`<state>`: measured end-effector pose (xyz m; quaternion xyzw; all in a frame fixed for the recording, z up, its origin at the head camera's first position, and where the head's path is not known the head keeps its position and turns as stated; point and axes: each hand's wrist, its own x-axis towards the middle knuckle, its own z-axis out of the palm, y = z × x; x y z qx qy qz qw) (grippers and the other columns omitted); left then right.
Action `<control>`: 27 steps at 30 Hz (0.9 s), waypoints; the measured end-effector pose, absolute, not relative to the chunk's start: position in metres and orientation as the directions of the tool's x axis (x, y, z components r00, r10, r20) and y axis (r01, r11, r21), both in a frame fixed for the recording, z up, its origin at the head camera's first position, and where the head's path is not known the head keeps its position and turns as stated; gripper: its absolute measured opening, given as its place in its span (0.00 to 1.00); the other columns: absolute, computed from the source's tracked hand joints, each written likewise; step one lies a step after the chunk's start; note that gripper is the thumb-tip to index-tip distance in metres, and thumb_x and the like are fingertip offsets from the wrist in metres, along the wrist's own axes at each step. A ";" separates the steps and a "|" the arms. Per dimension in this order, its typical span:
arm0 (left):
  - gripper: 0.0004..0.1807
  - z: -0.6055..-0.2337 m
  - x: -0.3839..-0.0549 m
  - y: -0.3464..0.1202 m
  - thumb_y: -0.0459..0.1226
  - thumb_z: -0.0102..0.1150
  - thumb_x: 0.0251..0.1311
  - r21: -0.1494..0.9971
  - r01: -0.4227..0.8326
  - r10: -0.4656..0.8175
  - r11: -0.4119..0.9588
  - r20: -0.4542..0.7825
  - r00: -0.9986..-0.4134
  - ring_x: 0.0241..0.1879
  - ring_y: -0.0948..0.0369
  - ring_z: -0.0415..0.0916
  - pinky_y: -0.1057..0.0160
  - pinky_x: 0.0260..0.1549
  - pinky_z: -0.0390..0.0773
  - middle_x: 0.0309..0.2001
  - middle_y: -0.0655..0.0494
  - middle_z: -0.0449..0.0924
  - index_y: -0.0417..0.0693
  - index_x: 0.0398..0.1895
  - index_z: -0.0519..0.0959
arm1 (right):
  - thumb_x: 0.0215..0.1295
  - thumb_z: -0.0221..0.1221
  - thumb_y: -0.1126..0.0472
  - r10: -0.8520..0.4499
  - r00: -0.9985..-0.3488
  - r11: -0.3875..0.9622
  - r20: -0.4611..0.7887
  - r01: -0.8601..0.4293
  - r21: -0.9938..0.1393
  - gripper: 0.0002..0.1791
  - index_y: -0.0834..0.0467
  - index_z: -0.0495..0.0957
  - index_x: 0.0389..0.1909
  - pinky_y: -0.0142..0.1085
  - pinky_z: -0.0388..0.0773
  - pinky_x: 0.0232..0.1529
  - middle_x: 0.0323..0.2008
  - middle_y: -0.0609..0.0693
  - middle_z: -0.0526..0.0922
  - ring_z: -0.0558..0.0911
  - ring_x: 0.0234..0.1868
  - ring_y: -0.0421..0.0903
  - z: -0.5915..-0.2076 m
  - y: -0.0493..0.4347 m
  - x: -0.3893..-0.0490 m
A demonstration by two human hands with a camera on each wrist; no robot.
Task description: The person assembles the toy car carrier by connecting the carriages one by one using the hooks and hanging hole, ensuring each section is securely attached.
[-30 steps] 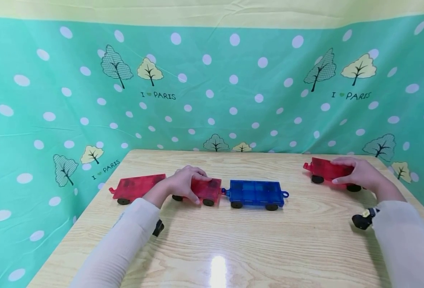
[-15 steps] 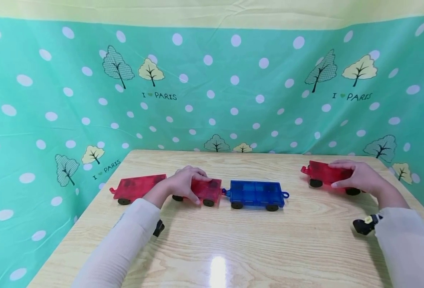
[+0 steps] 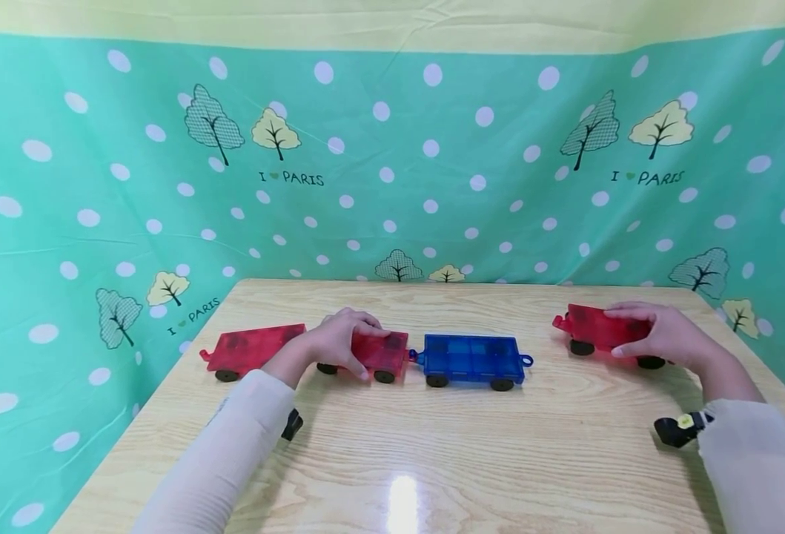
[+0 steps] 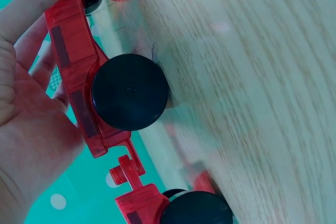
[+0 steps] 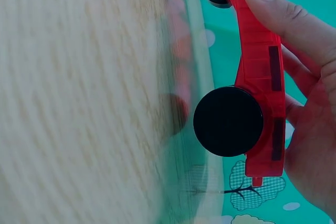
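Note:
Three toy train cars stand in a row on the table in the head view. My left hand [image 3: 339, 341] grips the middle one, a see-through red car [image 3: 385, 352] with black wheels, thumb on its near side. Its right end meets the hitch of a blue car [image 3: 472, 358]. Behind its left end, another red car [image 3: 252, 347] is linked by a hook, seen in the left wrist view. Farther right, my right hand [image 3: 662, 334] pinches a third red car [image 3: 599, 330], its hook pointing left. The right wrist view shows that car's wheel [image 5: 228, 121] apart from its reflection in the tabletop.
The light wood-grain table [image 3: 472, 445] reaches back to a green dotted cloth [image 3: 432, 178] that hangs behind and at the sides. A small black device [image 3: 679, 429] is strapped at my right wrist. Bare wood lies between the blue car's ring [image 3: 528, 361] and the right-hand car.
My right hand has brought its red car slightly left and nearer to me. The left hand and the row of cars hold their place.

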<state>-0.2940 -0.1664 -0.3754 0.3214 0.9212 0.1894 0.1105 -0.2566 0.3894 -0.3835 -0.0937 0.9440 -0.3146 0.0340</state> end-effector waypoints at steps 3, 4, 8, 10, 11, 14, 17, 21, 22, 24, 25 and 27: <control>0.43 -0.375 -0.295 -0.166 0.45 0.82 0.37 0.422 0.552 0.636 0.719 -0.079 -0.767 0.64 0.52 0.59 0.43 0.59 0.61 0.63 0.58 0.70 0.59 0.63 0.77 | 0.45 0.75 0.45 -0.191 -0.982 0.786 -0.009 -0.147 -0.601 0.48 0.62 0.70 0.66 0.44 0.78 0.44 0.67 0.68 0.62 0.59 0.62 0.71 -0.383 0.389 -0.253; 0.43 -0.375 -0.295 -0.166 0.45 0.82 0.37 0.421 0.554 0.637 0.718 -0.079 -0.767 0.64 0.52 0.59 0.43 0.59 0.61 0.63 0.58 0.70 0.59 0.63 0.76 | 0.45 0.75 0.45 -0.188 -0.982 0.784 -0.010 -0.144 -0.604 0.48 0.62 0.70 0.66 0.46 0.79 0.44 0.67 0.69 0.62 0.59 0.62 0.71 -0.383 0.388 -0.252; 0.43 -0.376 -0.295 -0.166 0.45 0.82 0.37 0.420 0.557 0.639 0.717 -0.077 -0.765 0.64 0.52 0.59 0.43 0.59 0.61 0.63 0.57 0.70 0.59 0.64 0.76 | 0.44 0.76 0.46 -0.191 -0.982 0.778 0.002 -0.153 -0.609 0.47 0.63 0.72 0.64 0.42 0.80 0.41 0.67 0.68 0.62 0.58 0.62 0.71 -0.382 0.387 -0.248; 0.43 -0.376 -0.295 -0.166 0.44 0.82 0.37 0.421 0.557 0.640 0.716 -0.075 -0.765 0.64 0.52 0.59 0.43 0.59 0.61 0.63 0.57 0.70 0.58 0.64 0.76 | 0.43 0.76 0.46 -0.198 -0.980 0.779 0.015 -0.167 -0.604 0.46 0.63 0.73 0.63 0.38 0.79 0.40 0.66 0.68 0.63 0.59 0.63 0.71 -0.382 0.387 -0.246; 0.43 -0.376 -0.294 -0.166 0.44 0.82 0.37 0.424 0.556 0.639 0.715 -0.074 -0.765 0.64 0.52 0.59 0.43 0.59 0.60 0.63 0.57 0.70 0.58 0.64 0.76 | 0.43 0.76 0.46 -0.203 -0.979 0.780 0.023 -0.175 -0.601 0.46 0.63 0.74 0.63 0.36 0.78 0.40 0.66 0.68 0.64 0.59 0.63 0.71 -0.382 0.387 -0.244; 0.43 -0.376 -0.294 -0.166 0.43 0.82 0.37 0.427 0.555 0.639 0.714 -0.074 -0.766 0.64 0.52 0.59 0.43 0.59 0.60 0.63 0.57 0.70 0.58 0.64 0.76 | 0.43 0.77 0.47 -0.213 -0.976 0.780 0.036 -0.192 -0.596 0.45 0.63 0.75 0.62 0.33 0.77 0.39 0.65 0.67 0.65 0.59 0.63 0.70 -0.382 0.386 -0.241; 0.43 -0.376 -0.295 -0.166 0.43 0.82 0.37 0.430 0.552 0.638 0.714 -0.077 -0.766 0.64 0.52 0.58 0.43 0.59 0.60 0.63 0.58 0.70 0.58 0.64 0.76 | 0.43 0.77 0.47 -0.217 -0.976 0.778 0.037 -0.195 -0.597 0.45 0.63 0.75 0.62 0.34 0.78 0.39 0.65 0.67 0.65 0.59 0.63 0.70 -0.383 0.384 -0.238; 0.42 -0.377 -0.295 -0.166 0.43 0.82 0.38 0.429 0.553 0.638 0.715 -0.077 -0.766 0.65 0.52 0.58 0.43 0.59 0.60 0.63 0.58 0.70 0.58 0.64 0.76 | 0.42 0.77 0.46 -0.217 -0.976 0.776 0.035 -0.194 -0.600 0.46 0.63 0.75 0.62 0.38 0.78 0.39 0.66 0.67 0.65 0.58 0.63 0.70 -0.383 0.380 -0.234; 0.42 -0.377 -0.295 -0.166 0.43 0.82 0.38 0.428 0.553 0.639 0.715 -0.077 -0.766 0.65 0.52 0.58 0.43 0.60 0.60 0.63 0.58 0.70 0.58 0.64 0.76 | 0.42 0.77 0.45 -0.218 -0.975 0.779 0.039 -0.198 -0.595 0.45 0.62 0.75 0.62 0.38 0.78 0.40 0.65 0.67 0.65 0.59 0.63 0.70 -0.383 0.379 -0.233; 0.42 -0.376 -0.295 -0.166 0.43 0.82 0.38 0.426 0.555 0.640 0.714 -0.077 -0.765 0.65 0.52 0.58 0.43 0.59 0.60 0.63 0.57 0.70 0.58 0.64 0.76 | 0.42 0.77 0.46 -0.232 -0.971 0.778 0.051 -0.217 -0.589 0.45 0.63 0.75 0.61 0.42 0.78 0.42 0.65 0.67 0.66 0.59 0.63 0.70 -0.383 0.377 -0.231; 0.42 -0.376 -0.294 -0.166 0.43 0.82 0.38 0.426 0.555 0.640 0.714 -0.077 -0.764 0.65 0.52 0.58 0.43 0.59 0.60 0.63 0.57 0.70 0.58 0.64 0.76 | 0.42 0.77 0.46 -0.236 -0.970 0.782 0.059 -0.225 -0.582 0.44 0.63 0.76 0.61 0.42 0.78 0.43 0.64 0.66 0.66 0.60 0.63 0.70 -0.383 0.376 -0.230; 0.42 -0.376 -0.294 -0.166 0.43 0.82 0.38 0.427 0.554 0.640 0.714 -0.079 -0.764 0.65 0.52 0.58 0.43 0.60 0.60 0.63 0.58 0.70 0.58 0.64 0.76 | 0.41 0.77 0.47 -0.242 -0.968 0.785 0.068 -0.237 -0.572 0.44 0.63 0.77 0.60 0.42 0.78 0.44 0.63 0.65 0.68 0.61 0.62 0.69 -0.383 0.375 -0.228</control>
